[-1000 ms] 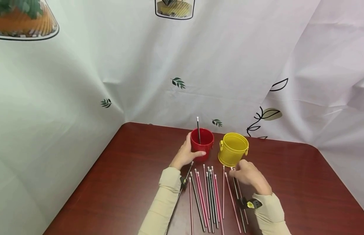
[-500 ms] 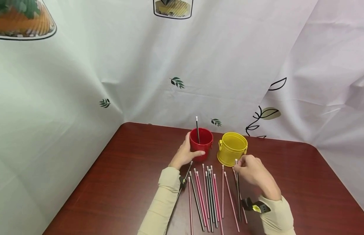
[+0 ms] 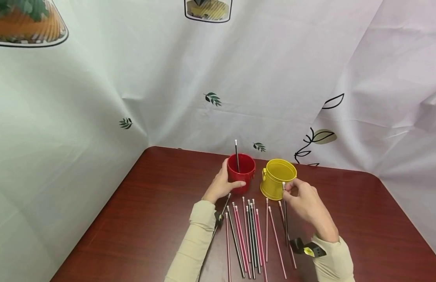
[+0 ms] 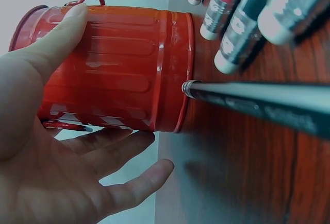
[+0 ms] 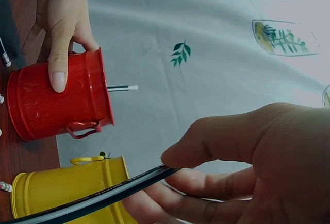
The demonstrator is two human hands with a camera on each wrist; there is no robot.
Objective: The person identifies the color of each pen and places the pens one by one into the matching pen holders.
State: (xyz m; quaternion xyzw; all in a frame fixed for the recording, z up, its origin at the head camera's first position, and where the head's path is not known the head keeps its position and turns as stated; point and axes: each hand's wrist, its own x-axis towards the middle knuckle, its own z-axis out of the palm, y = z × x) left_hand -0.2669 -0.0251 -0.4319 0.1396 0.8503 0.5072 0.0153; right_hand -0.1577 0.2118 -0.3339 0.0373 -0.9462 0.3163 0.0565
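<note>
Now the right hand holds the black pencil higher.

Tabletop: red-brown, wood-grained, far corners rounded. Standing upright near far edge: red bucket, yellow bucket just to its right. Lying in front: black pencils, pink pencils, loosely fanned, eraser ends toward buckets.

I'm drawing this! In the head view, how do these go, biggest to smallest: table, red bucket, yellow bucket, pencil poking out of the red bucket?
1. Table
2. Yellow bucket and red bucket: too alike to rank, and the left hand covers part of the red one.
3. Pencil: only a thin part shows.
</note>
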